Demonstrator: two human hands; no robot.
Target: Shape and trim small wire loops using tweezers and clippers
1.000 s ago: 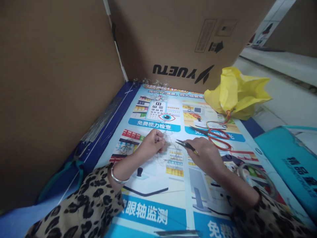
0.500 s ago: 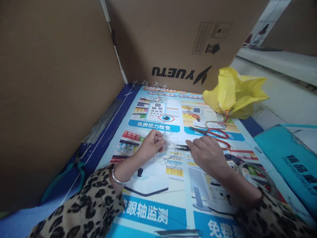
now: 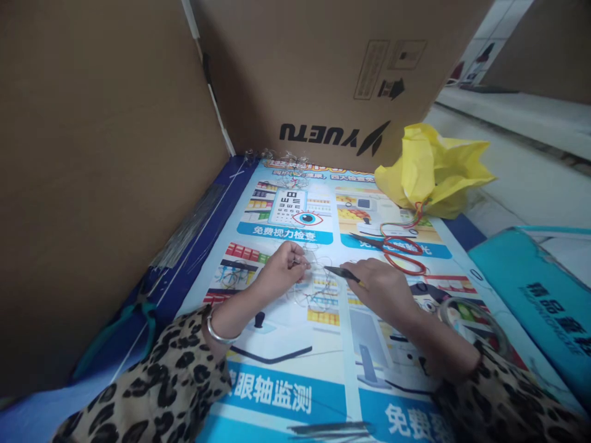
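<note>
Thin looped wire (image 3: 318,289) is pinched in the fingertips of my left hand (image 3: 284,269), its loops spreading to the right over the printed sheet. My right hand (image 3: 381,286) is wrapped round dark-tipped pliers (image 3: 342,272), whose jaws look closed and point left at the wire loops. A small gap shows between the pliers' tip and my left fingers. Red-handled scissors (image 3: 404,247) lie just beyond my right hand.
Cardboard walls (image 3: 314,74) rise at the left and back. Teal-handled pliers (image 3: 150,314) and straight wires (image 3: 187,227) lie at left. A yellow bag (image 3: 429,172), a wire coil (image 3: 501,335) and a teal box (image 3: 530,289) are at right. More wires (image 3: 330,429) lie at the front.
The pliers in my right hand have turned and their jaws, parted earlier, now look closed. My left hand still holds the wire. The whole view has shifted slightly.
</note>
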